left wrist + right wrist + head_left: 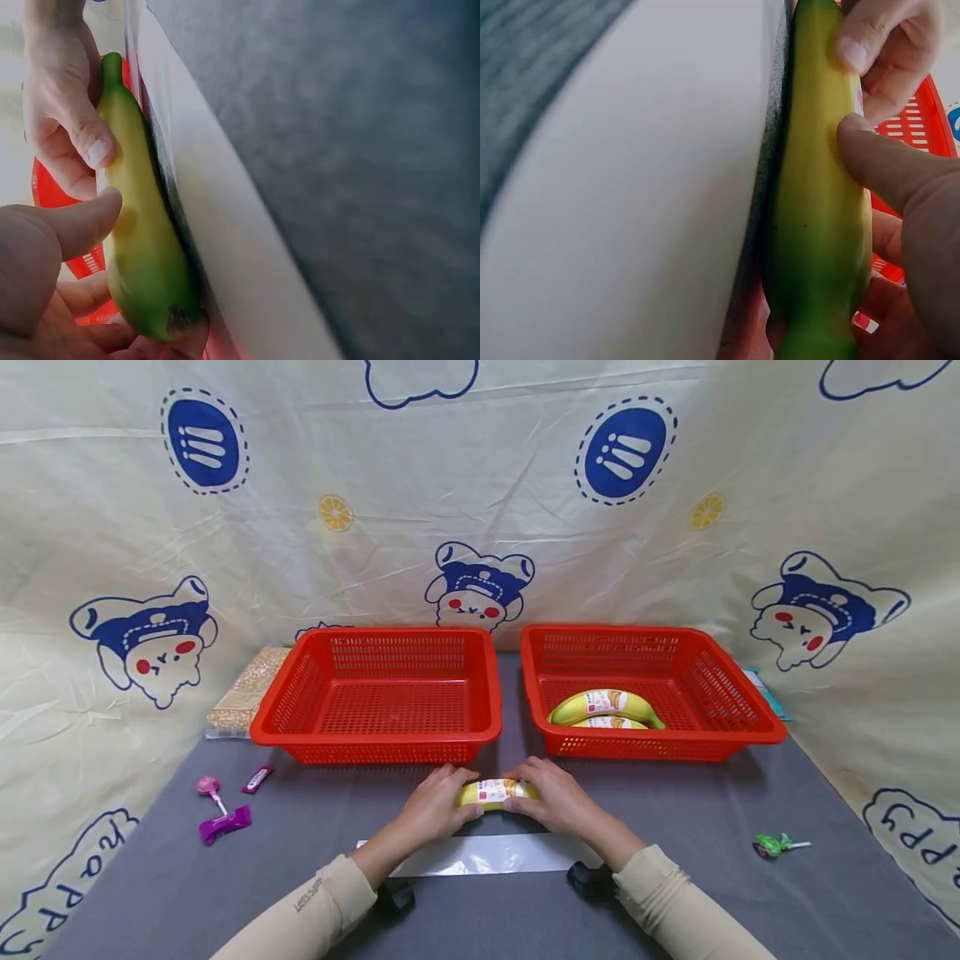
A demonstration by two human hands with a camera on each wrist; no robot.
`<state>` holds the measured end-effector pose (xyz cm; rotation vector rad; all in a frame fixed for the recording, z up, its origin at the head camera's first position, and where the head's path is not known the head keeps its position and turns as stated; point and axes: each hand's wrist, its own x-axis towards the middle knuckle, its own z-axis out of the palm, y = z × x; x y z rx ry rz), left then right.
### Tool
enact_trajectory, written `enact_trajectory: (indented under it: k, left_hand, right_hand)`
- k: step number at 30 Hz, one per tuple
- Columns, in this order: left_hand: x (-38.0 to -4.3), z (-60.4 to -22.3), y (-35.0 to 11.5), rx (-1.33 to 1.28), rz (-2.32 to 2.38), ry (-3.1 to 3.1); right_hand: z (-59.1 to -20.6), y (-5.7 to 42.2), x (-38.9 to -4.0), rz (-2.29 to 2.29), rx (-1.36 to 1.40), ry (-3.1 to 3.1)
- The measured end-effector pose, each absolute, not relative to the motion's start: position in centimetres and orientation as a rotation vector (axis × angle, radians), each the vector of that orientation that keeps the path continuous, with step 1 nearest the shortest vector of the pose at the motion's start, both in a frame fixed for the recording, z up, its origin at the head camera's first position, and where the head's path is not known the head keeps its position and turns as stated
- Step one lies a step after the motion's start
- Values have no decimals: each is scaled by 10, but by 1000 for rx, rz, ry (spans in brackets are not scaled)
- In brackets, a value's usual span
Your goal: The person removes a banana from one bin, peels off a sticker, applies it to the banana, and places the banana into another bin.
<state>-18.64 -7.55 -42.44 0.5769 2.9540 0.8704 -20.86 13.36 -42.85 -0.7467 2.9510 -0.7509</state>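
A yellow banana (486, 795) with a white printed label lies crosswise in front of the baskets, at the middle of the table. My left hand (438, 802) grips its left end and my right hand (553, 797) its right end, thumbs on the near side and fingers on the far side. Close up in the left wrist view, the banana (142, 217) shows green tips and a short green stem at the right hand's end. The right wrist view shows the same banana (817, 187) between thumb and fingers. A white strip (495, 853) lies just nearer than it.
Behind the hands stand a red basket (375, 752) on the left and another red basket (652, 747) holding labelled bananas (600, 703). Wrapped candies (225, 824) and a pink lollipop (208, 787) lie left, a green lollipop (768, 846) right. A grain bag (247, 693) sits back left.
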Motion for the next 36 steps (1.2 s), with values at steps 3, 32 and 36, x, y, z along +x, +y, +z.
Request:
enact_trajectory:
  k: [3, 32, 36]
  left_hand:
    - [-184, -425, -82, 538, 932, 2912]
    - [-174, -429, -98, 481, 1096, 2893]
    - [-174, -429, -98, 483, 1101, 2893]
  right_hand:
    - [-430, 134, -208, -762, -731, 2948]
    - [-430, 159, -199, -1096, -571, 2884]
    - [-431, 176, -199, -1189, -478, 2860]
